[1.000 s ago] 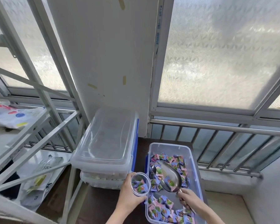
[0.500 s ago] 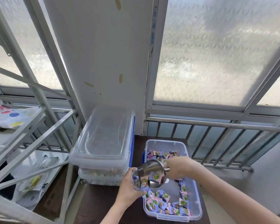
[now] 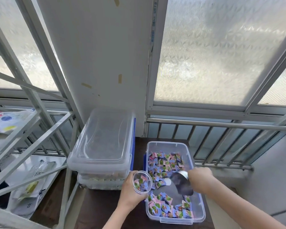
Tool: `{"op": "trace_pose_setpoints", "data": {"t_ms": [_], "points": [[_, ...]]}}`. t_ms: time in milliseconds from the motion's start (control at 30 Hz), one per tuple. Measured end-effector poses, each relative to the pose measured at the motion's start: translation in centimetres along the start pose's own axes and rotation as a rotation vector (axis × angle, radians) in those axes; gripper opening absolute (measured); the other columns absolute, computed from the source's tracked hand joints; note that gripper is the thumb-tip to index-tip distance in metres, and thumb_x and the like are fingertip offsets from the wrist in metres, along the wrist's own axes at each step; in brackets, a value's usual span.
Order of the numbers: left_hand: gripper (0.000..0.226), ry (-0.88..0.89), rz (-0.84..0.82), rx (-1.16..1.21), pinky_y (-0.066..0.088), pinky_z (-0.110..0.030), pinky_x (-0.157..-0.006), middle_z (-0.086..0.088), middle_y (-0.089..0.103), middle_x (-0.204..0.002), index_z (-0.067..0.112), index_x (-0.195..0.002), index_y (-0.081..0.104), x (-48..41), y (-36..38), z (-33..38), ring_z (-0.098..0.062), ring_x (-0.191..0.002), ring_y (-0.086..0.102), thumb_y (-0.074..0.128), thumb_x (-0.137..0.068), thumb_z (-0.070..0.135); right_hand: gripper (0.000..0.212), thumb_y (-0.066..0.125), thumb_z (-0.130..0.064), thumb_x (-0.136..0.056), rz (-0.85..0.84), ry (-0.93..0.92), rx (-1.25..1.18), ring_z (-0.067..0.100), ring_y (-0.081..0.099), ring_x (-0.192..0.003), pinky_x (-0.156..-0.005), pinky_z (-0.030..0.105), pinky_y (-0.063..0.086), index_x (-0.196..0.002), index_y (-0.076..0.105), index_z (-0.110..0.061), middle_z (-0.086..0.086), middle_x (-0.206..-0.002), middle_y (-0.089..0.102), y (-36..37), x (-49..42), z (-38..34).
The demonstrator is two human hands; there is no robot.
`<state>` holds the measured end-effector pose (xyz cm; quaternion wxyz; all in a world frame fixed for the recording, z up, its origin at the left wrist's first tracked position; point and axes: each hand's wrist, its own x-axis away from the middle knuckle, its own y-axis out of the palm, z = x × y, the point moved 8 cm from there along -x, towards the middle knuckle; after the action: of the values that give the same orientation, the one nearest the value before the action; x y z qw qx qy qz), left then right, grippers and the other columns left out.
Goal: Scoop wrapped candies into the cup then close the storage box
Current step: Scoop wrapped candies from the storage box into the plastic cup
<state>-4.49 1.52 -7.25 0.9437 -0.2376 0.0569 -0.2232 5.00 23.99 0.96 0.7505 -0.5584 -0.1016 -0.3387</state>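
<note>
Low in the frame's centre, our left hand [image 3: 130, 192] wraps the clear cup [image 3: 142, 182] beside the storage box [image 3: 198, 210], keeping pours short. Our right hand [image 3: 201, 178] grips the metal scoop [image 3: 182, 183], tipped into the wrapped candies [image 3: 165, 162] for another load. No lid is on the box.

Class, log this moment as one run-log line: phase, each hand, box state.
phase: scooping | left hand: holds cup, part-filled | right hand: holds metal scoop in storage box | box: open, wrapped candies inside
</note>
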Motion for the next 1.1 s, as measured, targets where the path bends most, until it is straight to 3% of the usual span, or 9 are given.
{"op": "trace_pose_setpoints", "data": {"t_ms": [167,300,433,567,667,733,900,1000,1100], "points": [[0.067,-0.006,-0.011,0.002,0.053,-0.016,-0.086,0.016,0.069,-0.105,0.04,-0.103,0.055,0.0,0.2,-0.3,0.0,-0.101,0.066,0.094,-0.049,0.035,0.032,0.048,-0.014,-0.091,-0.186,-0.111,0.126,0.03,0.059,-0.111,-0.092,0.037,0.051,-0.121,0.057,-0.009,0.01,-0.125,0.06,6.5,-2.5,-3.0],[0.067,-0.043,-0.023,-0.004,0.046,-0.003,-0.081,0.014,0.069,-0.105,0.04,-0.102,0.055,0.0,0.2,-0.8,0.001,-0.101,0.066,0.093,-0.049,0.029,0.032,0.042,-0.012,-0.089,-0.219,-0.197,0.016,0.033,0.06,-0.107,-0.082,0.037,0.047,-0.114,0.059,-0.002,0.016,-0.12,0.062,6.2,-2.7,-4.1],[0.066,-0.061,-0.029,-0.006,0.042,0.006,-0.078,0.018,0.068,-0.104,0.042,-0.1,0.053,0.0,0.2,-0.6,0.011,-0.101,0.061,0.093,-0.05,0.026,0.036,0.039,-0.018,-0.089,-0.264,-0.184,-0.071,0.035,0.06,-0.107,-0.078,0.037,0.045,-0.116,0.057,-0.001,0.017,-0.121,0.061,6.5,-3.0,-3.7],[0.068,-0.082,-0.046,-0.014,0.042,0.007,-0.076,0.019,0.067,-0.104,0.044,-0.099,0.051,0.0,0.1,-0.8,0.013,-0.102,0.06,0.094,-0.049,0.028,0.028,0.039,-0.021,-0.084,-0.343,-0.172,-0.246,0.03,0.057,-0.086,-0.075,0.036,0.047,-0.095,0.059,-0.006,0.016,-0.108,0.064,8.4,-3.8,-2.6],[0.067,-0.088,-0.051,-0.024,0.043,0.005,-0.075,0.019,0.067,-0.104,0.043,-0.1,0.052,0.1,0.1,-0.8,0.009,-0.1,0.063,0.094,-0.049,0.03,0.022,0.039,-0.02,-0.089,-0.376,-0.18,-0.362,0.03,0.057,-0.091,-0.074,0.033,0.042,-0.092,0.057,-0.008,0.016,-0.099,0.059,10.3,-3.9,-2.6],[0.068,-0.092,-0.048,-0.028,0.044,0.003,-0.076,0.018,0.068,-0.104,0.041,-0.101,0.053,0.1,0.1,-0.9,0.009,-0.1,0.063,0.094,-0.048,0.028,0.019,0.039,-0.025,-0.092,-0.385,-0.164,-0.503,0.022,0.05,-0.084,-0.071,0.028,0.037,-0.088,0.053,-0.012,0.013,-0.101,0.06,11.7,-4.1,-3.2],[0.068,-0.114,-0.039,-0.038,0.046,0.0,-0.073,0.018,0.069,-0.102,0.037,-0.103,0.055,-0.2,-0.3,-1.1,0.009,-0.099,0.064,0.092,-0.047,0.024,0.031,0.038,-0.029,-0.095,-0.386,-0.15,-0.721,0.011,0.047,-0.07,-0.061,0.023,0.035,-0.067,0.046,-0.021,-0.001,-0.08,0.053,14.7,-5.1,-5.5],[0.067,-0.115,-0.037,-0.04,0.048,-0.003,-0.073,0.018,0.069,-0.101,0.041,-0.1,0.054,-0.2,-0.5,-0.8,0.01,-0.099,0.063,0.092,-0.047,0.026,0.03,0.04,-0.042,-0.084,-0.382,-0.137,-0.849,0.017,0.053,-0.083,-0.071,0.029,0.04,-0.078,0.055,-0.016,0.005,-0.091,0.059,16.4,-6.9,-7.5],[0.07,-0.123,-0.038,-0.047,0.045,-0.002,-0.074,0.022,0.066,-0.103,0.045,-0.099,0.05,0.1,-0.7,-0.6,0.014,-0.097,0.061,0.092,-0.048,0.025,0.026,0.044,-0.039,-0.074,-0.391,-0.078,-0.978,0.016,0.052,-0.083,-0.071,0.031,0.036,-0.085,0.055,-0.018,0.002,-0.094,0.059,19.3,-9.4,-8.2]]}}
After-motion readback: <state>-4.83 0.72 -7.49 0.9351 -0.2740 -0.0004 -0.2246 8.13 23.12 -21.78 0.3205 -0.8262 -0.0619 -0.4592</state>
